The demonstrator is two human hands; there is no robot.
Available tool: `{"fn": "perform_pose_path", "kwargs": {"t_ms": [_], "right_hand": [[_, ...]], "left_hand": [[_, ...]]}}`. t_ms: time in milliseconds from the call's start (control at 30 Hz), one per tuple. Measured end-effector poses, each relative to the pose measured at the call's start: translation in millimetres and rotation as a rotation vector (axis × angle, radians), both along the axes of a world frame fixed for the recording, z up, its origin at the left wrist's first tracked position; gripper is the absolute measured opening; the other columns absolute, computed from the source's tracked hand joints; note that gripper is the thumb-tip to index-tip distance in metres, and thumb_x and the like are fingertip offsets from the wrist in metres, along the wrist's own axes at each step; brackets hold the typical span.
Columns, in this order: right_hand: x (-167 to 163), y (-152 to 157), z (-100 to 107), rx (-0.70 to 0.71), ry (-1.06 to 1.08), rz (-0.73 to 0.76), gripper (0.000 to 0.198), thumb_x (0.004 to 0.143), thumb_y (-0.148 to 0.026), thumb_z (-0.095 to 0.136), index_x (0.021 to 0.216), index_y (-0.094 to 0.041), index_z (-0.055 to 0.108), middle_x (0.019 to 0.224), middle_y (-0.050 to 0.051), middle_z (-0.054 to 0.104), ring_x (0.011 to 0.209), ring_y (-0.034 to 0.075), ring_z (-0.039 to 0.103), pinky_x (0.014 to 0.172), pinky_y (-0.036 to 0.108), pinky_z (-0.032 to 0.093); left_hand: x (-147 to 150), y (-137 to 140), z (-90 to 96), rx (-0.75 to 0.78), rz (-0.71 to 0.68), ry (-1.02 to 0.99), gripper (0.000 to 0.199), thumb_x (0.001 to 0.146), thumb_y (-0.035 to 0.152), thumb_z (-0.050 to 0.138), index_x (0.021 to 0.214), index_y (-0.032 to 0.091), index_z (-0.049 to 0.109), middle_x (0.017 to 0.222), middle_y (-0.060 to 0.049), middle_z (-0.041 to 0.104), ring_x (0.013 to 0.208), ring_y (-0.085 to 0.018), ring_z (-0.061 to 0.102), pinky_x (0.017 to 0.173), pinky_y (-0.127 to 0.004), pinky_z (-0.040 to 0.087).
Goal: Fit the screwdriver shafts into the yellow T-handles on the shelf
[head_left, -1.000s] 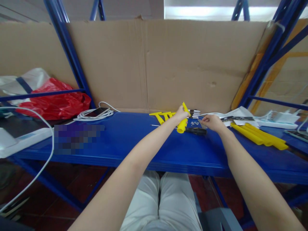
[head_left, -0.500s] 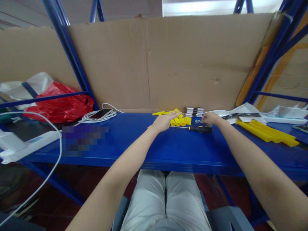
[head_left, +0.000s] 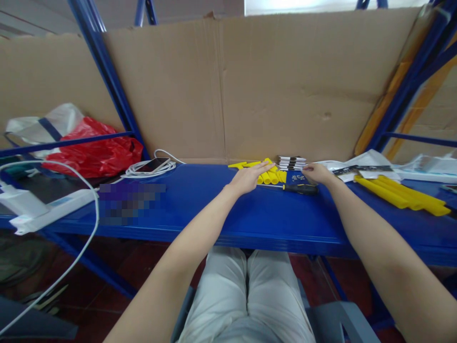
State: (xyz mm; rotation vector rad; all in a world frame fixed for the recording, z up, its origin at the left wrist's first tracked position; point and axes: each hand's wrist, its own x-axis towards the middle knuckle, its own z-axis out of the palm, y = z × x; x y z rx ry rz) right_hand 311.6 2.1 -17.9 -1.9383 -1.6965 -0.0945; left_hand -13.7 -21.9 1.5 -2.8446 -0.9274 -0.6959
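Since the earliest head view, the left hand (head_left: pixel 247 179) has come down from holding up a yellow piece and now lies over a row of yellow pieces (head_left: pixel 273 177), its grip unclenched, fingers straight. Just beside the small silvery bits (head_left: pixel 297 177), the right hand (head_left: pixel 317 173) has its fingers curled; whether that grip pinches anything, I cannot tell.

Smooth blue paint covers the counter (head_left: pixel 271 219); creased brown cardboard (head_left: pixel 171 95) closes its rear. A black-handled screwdriver (head_left: pixel 302 189) lies in front of the bits, a stack of white, dark-banded packets (head_left: pixel 291 162) behind. Longer yellow tubes (head_left: pixel 403 195) lie to the right. Bare counter runs from the screwdriver to the straight front edge.

The row sits mid-counter towards the cardboard, bright yellow, rounded ends facing the wearer, partly hidden by the left hand.
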Motion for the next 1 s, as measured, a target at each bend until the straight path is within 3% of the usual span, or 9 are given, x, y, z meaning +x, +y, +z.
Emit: {"fn": "perform_pose_path", "kwargs": {"t_ms": [133,300,400,567,700,1000], "right_hand": [[-6,-9,7,0.036,0.001,0.079,0.018,0.079,-0.021,0.061,0.08,-0.019,0.079,0.085,0.006,0.079,0.084,0.022,0.072,0.077,0.028,0.055],[-24,-15,13,-0.184,-0.015,0.244,0.023,0.07,-0.009,0.058,0.066,-0.023,0.077,0.077,0.001,0.078,0.083,0.02,0.073,0.082,0.027,0.056],[-32,-16,14,-0.236,-0.021,0.271,0.028,0.065,-0.004,0.056,0.062,-0.024,0.076,0.078,0.001,0.079,0.086,0.021,0.074,0.087,0.028,0.057],[-34,-14,12,-0.285,-0.068,0.254,0.031,0.063,-0.003,0.054,0.065,-0.023,0.078,0.086,0.003,0.08,0.092,0.023,0.074,0.092,0.031,0.056],[-29,-11,11,-0.187,-0.12,0.267,0.036,0.065,-0.006,0.055,0.08,-0.023,0.082,0.096,0.003,0.081,0.102,0.024,0.073,0.097,0.032,0.054],[-9,-11,11,-0.187,-0.139,0.06,0.033,0.065,-0.004,0.054,0.076,-0.019,0.082,0.087,0.006,0.08,0.087,0.023,0.074,0.08,0.027,0.056]], "left_hand": [[0,2,-1.8,-0.003,-0.007,-0.001,0.084,0.086,-0.003,0.047,0.159,0.037,0.036,0.164,0.001,0.038,0.147,-0.02,0.044,0.118,-0.042,0.043],[3,-1,-3.0,-0.018,0.019,0.045,0.08,0.088,-0.002,0.043,0.157,0.038,0.038,0.164,0.001,0.039,0.146,-0.02,0.046,0.115,-0.042,0.045],[4,-3,-3.0,-0.023,0.033,0.061,0.076,0.09,-0.001,0.041,0.157,0.035,0.04,0.164,-0.001,0.039,0.146,-0.021,0.046,0.114,-0.043,0.046],[5,-5,-2.4,-0.025,0.039,0.076,0.077,0.09,-0.001,0.041,0.157,0.036,0.04,0.164,-0.001,0.04,0.145,-0.02,0.047,0.113,-0.04,0.047],[5,-5,-1.9,-0.021,0.047,0.082,0.077,0.09,-0.002,0.042,0.157,0.036,0.04,0.164,0.0,0.04,0.145,-0.019,0.047,0.112,-0.039,0.047],[5,-10,-1.3,-0.047,0.059,0.074,0.076,0.09,-0.002,0.042,0.156,0.036,0.042,0.165,0.001,0.038,0.146,-0.021,0.047,0.111,-0.04,0.049]]}}
